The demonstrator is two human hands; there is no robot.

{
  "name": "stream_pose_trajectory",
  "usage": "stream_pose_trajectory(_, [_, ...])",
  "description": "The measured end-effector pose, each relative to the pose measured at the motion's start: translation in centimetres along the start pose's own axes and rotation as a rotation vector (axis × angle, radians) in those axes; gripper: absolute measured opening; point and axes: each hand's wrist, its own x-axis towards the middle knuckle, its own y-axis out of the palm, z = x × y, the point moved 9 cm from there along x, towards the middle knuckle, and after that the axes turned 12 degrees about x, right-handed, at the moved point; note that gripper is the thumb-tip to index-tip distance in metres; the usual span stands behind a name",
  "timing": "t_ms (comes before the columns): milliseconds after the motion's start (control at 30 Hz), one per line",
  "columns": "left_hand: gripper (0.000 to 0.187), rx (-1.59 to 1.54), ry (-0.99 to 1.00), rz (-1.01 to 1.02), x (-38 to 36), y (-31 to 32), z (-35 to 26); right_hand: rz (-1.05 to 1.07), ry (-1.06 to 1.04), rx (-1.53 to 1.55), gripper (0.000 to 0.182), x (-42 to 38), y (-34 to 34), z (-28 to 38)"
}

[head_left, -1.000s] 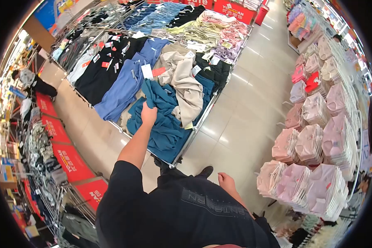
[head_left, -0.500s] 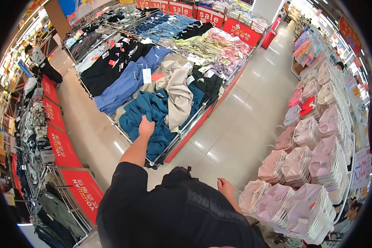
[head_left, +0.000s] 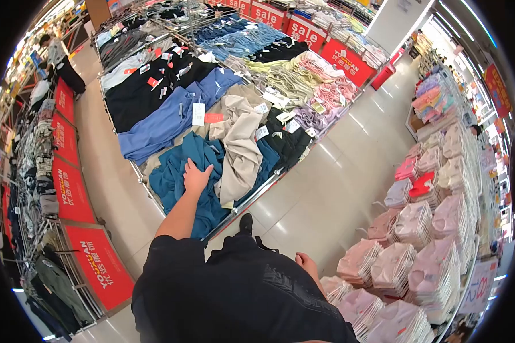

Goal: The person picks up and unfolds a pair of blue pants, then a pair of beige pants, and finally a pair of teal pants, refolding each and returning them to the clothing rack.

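Note:
Spread over the teal garment (head_left: 177,157), my left hand (head_left: 196,176) rests on the rumpled cloth with its fingers apart. The garment lies bunched at the near corner of the display bin. Beside it is a crumpled beige garment (head_left: 238,151), and beyond that some blue trousers (head_left: 171,117) with a white tag (head_left: 198,114) near them. My right hand (head_left: 307,263) hangs low by my side over the aisle, fingers curled, with nothing visible in it.
A metal rail (head_left: 257,197) edges the bin. Stacked pink clothes (head_left: 409,263) stand on the right. Red-panelled racks (head_left: 100,266) line the left, where another person (head_left: 66,66) stands farther back. My dark shoe (head_left: 246,223) is beside the bin's corner.
My left hand has loosened from a closed grip on the teal cloth and spread its fingers. My view has shifted, and my shoe now shows beside the bin.

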Motion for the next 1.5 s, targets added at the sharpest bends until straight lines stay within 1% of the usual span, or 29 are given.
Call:
stream_pose_trajectory(67, [0.096, 0.078, -0.049, 0.061, 1.8, 1.1, -0.7, -0.001, -0.044, -0.014, 0.034, 3.4, -1.5, 1.9])
stream_pose_trajectory(167, [0.079, 0.113, -0.064, 0.082, 4.7, 2.4, -1.0, 0.007, -0.114, -0.036, 0.034, 8.3, -2.6, 5.7])
stream_pose_trajectory(267, [0.065, 0.136, -0.02, 0.076, 6.1, 2.9, -0.8, 0.037, -0.192, -0.028, 0.033, 13.0, -2.6, 10.9])
stream_pose_trajectory(300, [0.056, 0.111, -0.019, 0.019, 5.7, 1.7, -1.1, 0.054, -0.236, -0.017, 0.033, 14.5, -2.0, 12.1])
stream_pose_trajectory(400, [0.051, -0.012, -0.042, -0.086, 6.3, 1.8, 1.2, 0.179, -0.298, 0.021, 0.033, 18.6, 0.6, 14.8])
stream_pose_trajectory(433, [0.045, -0.094, -0.021, -0.198, 6.3, 1.7, 2.2, 0.238, -0.304, -0.008, 0.033, 18.9, 1.2, 17.8])
stream_pose_trajectory(467, [0.044, -0.244, -0.117, -0.135, 5.6, 1.2, 3.0, 0.298, -0.308, -0.037, 0.032, 18.9, 1.8, 20.5])
stream_pose_trajectory(567, [0.042, -0.695, -0.352, -0.117, 4.3, 4.7, 8.5, 0.37, -0.453, -0.01, 0.03, 20.7, 3.9, 24.8])
stream_pose_trajectory(633, [0.043, -1.075, -0.475, -0.129, 1.0, 3.3, 8.6, 0.395, -0.533, 0.021, 0.027, 21.7, 4.9, 28.4])
stream_pose_trajectory(733, [0.041, -1.354, -0.55, -0.188, -2.7, 2.9, 9.6, 0.51, -0.961, -0.098, 0.038, 21.7, 7.4, 33.2])
stream_pose_trajectory(767, [0.046, -1.371, -0.557, -0.242, -3.4, 3.6, 10.8, 0.547, -1.068, -0.167, 0.044, 21.5, 8.4, 34.4])
stream_pose_trajectory(833, [0.048, -1.358, -0.65, -0.324, -5.6, 2.9, 10.6, 0.612, -1.3, -0.31, 0.059, 20.3, 10.5, 37.4])
stream_pose_trajectory(867, [0.049, -1.353, -0.698, -0.368, -7.0, 2.4, 10.3, 0.643, -1.331, -0.371, 0.063, 20.7, 11.5, 37.9])
stream_pose_trajectory(900, [0.05, -1.375, -0.699, -0.403, -8.3, 0.4, 8.0, 0.672, -1.365, -0.431, 0.068, 21.2, 12.6, 38.1])
stream_pose_trajectory(933, [0.048, -1.385, -0.695, -0.456, -9.0, 0.2, 7.6, 0.699, -1.401, -0.487, 0.072, 21.9, 13.7, 38.3])
stream_pose_trajectory(967, [0.046, -1.389, -0.691, -0.51, -9.7, 0.0, 7.4, 0.634, -1.509, -0.527, 0.067, 22.6, 14.5, 38.8])
stream_pose_trajectory(1067, [0.043, -1.407, -0.708, -0.621, -11.6, 1.2, 9.2, 0.829, -1.434, -0.798, 0.062, 27.6, 19.5, 36.7])
stream_pose_trajectory(1100, [0.043, -1.403, -0.732, -0.644, -12.3, 0.9, 9.3, 0.791, -1.533, -0.757, 0.04, 27.5, 19.7, 37.4])
stream_pose_trajectory(1167, [0.045, -1.462, -0.743, -0.688, -13.5, 0.2, 9.1, 0.901, -1.42, -0.647, 0.031, 29.0, 19.4, 37.7])
stream_pose_trajectory(1200, [0.045, -1.458, -0.707, -0.733, -13.9, -1.7, 7.6, 0.949, -1.365, -0.596, 0.026, 29.5, 19.0, 38.6])
stream_pose_trajectory(1233, [0.045, -1.451, -0.673, -0.774, -14.5, -4.1, 5.4, 0.918, -1.238, -0.49, 0.023, 31.3, 18.3, 39.8])
stream_pose_trajectory(1267, [0.045, -1.443, -0.642, -0.814, -15.2, -5.9, 3.8, 0.877, -1.152, -0.216, 0.023, 32.9, 16.3, 42.0])
stream_pose_trajectory(1300, [0.055, -1.485, -0.639, -0.834, -15.6, -6.4, 3.5, 0.796, -0.997, -0.267, 0.025, 35.6, 14.5, 43.6])
stream_pose_trajectory(1333, [0.055, -1.491, -0.62, -0.838, -15.7, -7.2, 2.8, 0.675, -0.917, -0.284, 0.03, 38.2, 11.9, 45.8])
stream_pose_trajectory(1367, [0.055, -1.5, -0.602, -0.841, -15.7, -7.9, 2.0, 0.629, -0.869, -0.103, 0.038, 42.0, 9.7, 47.3])
stream_pose_trajectory(1400, [0.055, -1.511, -0.582, -0.843, -15.7, -8.3, 1.2, 0.509, -0.885, 0.006, 0.04, 42.8, 5.0, 50.3])
stream_pose_trajectory(1433, [0.054, -1.547, -0.572, -0.786, -15.1, -8.3, -0.2, 0.383, -0.925, 0.085, 0.035, 48.8, 3.3, 50.2])
stream_pose_trajectory(1467, [0.053, -1.585, -0.553, -0.738, -14.0, -8.3, -2.0, 0.39, -0.799, 0.143, 0.032, 49.8, -0.7, 52.4])
stream_pose_trajectory(1500, [0.052, -1.621, -0.533, -0.689, -13.0, -8.0, -3.7, 0.308, -0.834, 0.341, 0.035, 51.2, -4.3, 53.6])
